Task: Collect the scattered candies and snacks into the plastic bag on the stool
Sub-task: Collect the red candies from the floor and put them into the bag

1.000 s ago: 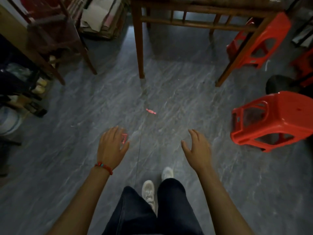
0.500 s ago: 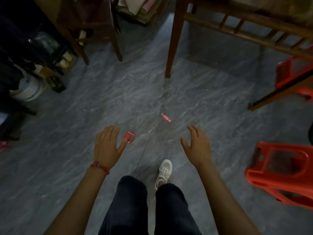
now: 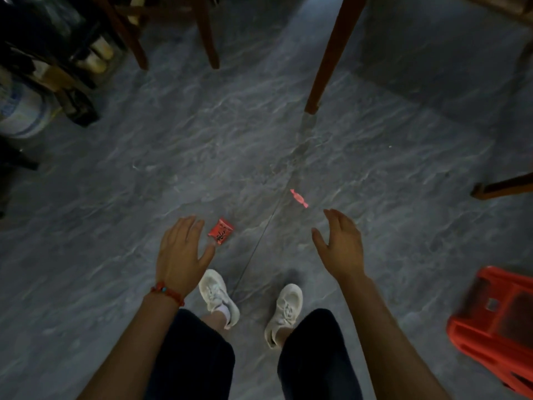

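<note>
Step in hand: reaching for floor items, nothing picked up yet. Left hand spread flat, fingers straight, holding nothing; thumb tip just beside the red snack packet, contact not certain. Right hand also loose and empty, fingers relaxed, near the pink twist-wrapped candy but apart from it.

Both items flat on the grey marbled floor, either side of a thin tile seam, ahead of the white sneakers.

Next move, as judged: drop left hand onto packet and pinch an edge, since a flat foil pack gives little to grab. Candy needs a fingertip pinch at the body or a twisted end. Then carry both to the bag.

Plastic bag not in view. Only an edge of a red plastic stool visible lower right; cannot tell whether it's the target stool.

Around: wooden table leg beyond the candy, chair legs upper left, dark clutter and a white-blue tub far left. Nothing blocking either reach; dim light and small targets are the main risk.
</note>
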Tool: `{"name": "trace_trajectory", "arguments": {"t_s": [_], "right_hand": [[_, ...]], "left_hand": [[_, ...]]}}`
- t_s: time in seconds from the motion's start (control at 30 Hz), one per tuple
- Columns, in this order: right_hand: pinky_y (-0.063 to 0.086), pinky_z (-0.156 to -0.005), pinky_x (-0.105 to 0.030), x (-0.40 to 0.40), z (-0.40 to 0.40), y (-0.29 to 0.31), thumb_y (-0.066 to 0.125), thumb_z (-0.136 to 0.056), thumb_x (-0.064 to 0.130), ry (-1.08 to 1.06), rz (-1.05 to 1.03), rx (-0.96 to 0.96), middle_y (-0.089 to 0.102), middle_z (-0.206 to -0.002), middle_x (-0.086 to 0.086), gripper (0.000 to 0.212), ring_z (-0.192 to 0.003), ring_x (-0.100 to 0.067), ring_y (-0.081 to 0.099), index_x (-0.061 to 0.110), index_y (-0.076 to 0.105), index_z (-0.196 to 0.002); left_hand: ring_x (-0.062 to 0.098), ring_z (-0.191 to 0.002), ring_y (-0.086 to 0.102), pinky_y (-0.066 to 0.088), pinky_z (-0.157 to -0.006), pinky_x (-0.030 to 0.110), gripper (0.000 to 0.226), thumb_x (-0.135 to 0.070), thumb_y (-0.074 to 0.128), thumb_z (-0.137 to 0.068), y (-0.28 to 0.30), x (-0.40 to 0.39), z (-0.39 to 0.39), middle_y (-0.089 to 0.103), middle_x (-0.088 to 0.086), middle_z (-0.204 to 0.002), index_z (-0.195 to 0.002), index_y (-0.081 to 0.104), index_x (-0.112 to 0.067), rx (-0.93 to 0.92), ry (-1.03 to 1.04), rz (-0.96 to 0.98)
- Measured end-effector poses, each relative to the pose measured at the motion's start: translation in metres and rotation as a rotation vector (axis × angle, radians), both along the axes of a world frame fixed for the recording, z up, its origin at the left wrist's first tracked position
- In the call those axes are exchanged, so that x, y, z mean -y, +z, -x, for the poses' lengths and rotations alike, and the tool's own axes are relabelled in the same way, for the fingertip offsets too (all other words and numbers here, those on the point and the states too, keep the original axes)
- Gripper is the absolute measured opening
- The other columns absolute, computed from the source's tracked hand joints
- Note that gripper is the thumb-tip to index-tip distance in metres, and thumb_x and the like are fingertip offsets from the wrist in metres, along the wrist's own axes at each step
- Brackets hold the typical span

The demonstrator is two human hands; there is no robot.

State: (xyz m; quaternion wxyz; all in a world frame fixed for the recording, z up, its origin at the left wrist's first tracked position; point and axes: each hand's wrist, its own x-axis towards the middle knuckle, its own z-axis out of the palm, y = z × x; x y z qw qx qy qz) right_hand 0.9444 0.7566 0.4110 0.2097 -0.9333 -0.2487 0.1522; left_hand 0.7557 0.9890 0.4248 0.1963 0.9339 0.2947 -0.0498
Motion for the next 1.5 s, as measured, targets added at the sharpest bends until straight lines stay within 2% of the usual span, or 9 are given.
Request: {"name": "trace_trajectory", "arguments": {"t_s": [0.23,0.4,0.57,0.77,0.97,1.13,1.3,1.5], "right_hand": [[0.044,-0.088,-0.053,-0.043,-0.045,-0.165,0.054,-0.079,0.031,-0.001,0.013,0.011,0.057,-0.117,-0.026,0.051,-0.107,-0.042,0.054,-0.001,0.053,-0.119],[0.042,-0.087,-0.049,-0.06,-0.07,-0.284,0.066,-0.08,0.016,-0.028,0.057,0.005,0.055,-0.118,-0.027,0.045,-0.106,-0.043,0.052,-0.004,0.053,-0.118],[0.037,-0.09,-0.046,-0.071,-0.094,-0.392,0.065,-0.081,0.017,-0.062,0.144,-0.048,0.053,-0.121,-0.025,0.047,-0.11,-0.042,0.048,-0.002,0.05,-0.122],[0.036,-0.09,-0.044,-0.085,-0.118,-0.485,0.056,-0.086,0.02,-0.033,0.225,-0.033,0.053,-0.122,-0.022,0.038,-0.111,-0.04,0.047,0.006,0.051,-0.121],[0.038,-0.09,-0.045,-0.093,-0.126,-0.528,0.052,-0.088,0.019,-0.081,0.233,0.02,0.053,-0.116,-0.025,0.032,-0.107,-0.042,0.048,0.007,0.054,-0.118],[0.039,-0.089,-0.046,-0.093,-0.112,-0.541,0.044,-0.094,0.02,-0.139,0.254,-0.035,0.048,-0.119,-0.026,0.032,-0.11,-0.04,0.044,-0.001,0.051,-0.116],[0.04,-0.086,-0.039,-0.099,-0.091,-0.532,0.052,-0.089,0.014,-0.144,0.117,-0.088,0.053,-0.111,-0.028,0.032,-0.101,-0.041,0.052,-0.003,0.055,-0.116],[0.036,-0.068,-0.027,-0.117,-0.03,-0.511,0.066,-0.076,0.001,-0.123,-0.11,-0.108,0.055,-0.093,-0.026,0.022,-0.078,-0.035,0.055,-0.004,0.063,-0.097]], "left_hand": [[0.04,-0.107,0.055,0.041,-0.089,0.052,0.056,-0.04,0.041,-0.081,-0.147,-0.024,-0.028,0.059,0.025,-0.116,-0.112,0.058,0.004,0.027,-0.008,0.0],[0.039,-0.109,0.054,0.041,-0.09,0.054,0.057,-0.041,0.041,-0.08,-0.263,-0.035,-0.031,0.059,0.023,-0.117,-0.114,0.058,0.002,0.016,-0.002,0.021],[0.037,-0.109,0.055,0.04,-0.092,0.052,0.056,-0.042,0.043,-0.079,-0.36,-0.04,-0.022,0.059,0.022,-0.117,-0.112,0.06,0.0,0.018,0.025,0.025],[0.037,-0.111,0.054,0.039,-0.092,0.05,0.057,-0.042,0.041,-0.08,-0.437,-0.039,-0.011,0.059,0.021,-0.118,-0.115,0.059,0.0,0.04,0.123,0.008],[0.04,-0.11,0.053,0.039,-0.092,0.051,0.058,-0.042,0.041,-0.081,-0.474,-0.037,0.011,0.058,0.023,-0.119,-0.115,0.058,0.001,0.014,0.193,0.008],[0.041,-0.11,0.053,0.039,-0.092,0.052,0.059,-0.043,0.041,-0.08,-0.484,-0.034,0.025,0.058,0.024,-0.119,-0.115,0.057,0.003,0.0,0.231,0.021],[0.041,-0.11,0.053,0.039,-0.092,0.052,0.06,-0.044,0.04,-0.08,-0.488,-0.037,0.026,0.058,0.024,-0.118,-0.115,0.057,0.003,0.02,0.249,0.009],[0.04,-0.111,0.053,0.039,-0.094,0.048,0.066,-0.048,0.042,-0.078,-0.504,-0.05,0.021,0.058,0.023,-0.119,-0.118,0.056,0.002,-0.009,0.267,0.04]]}}
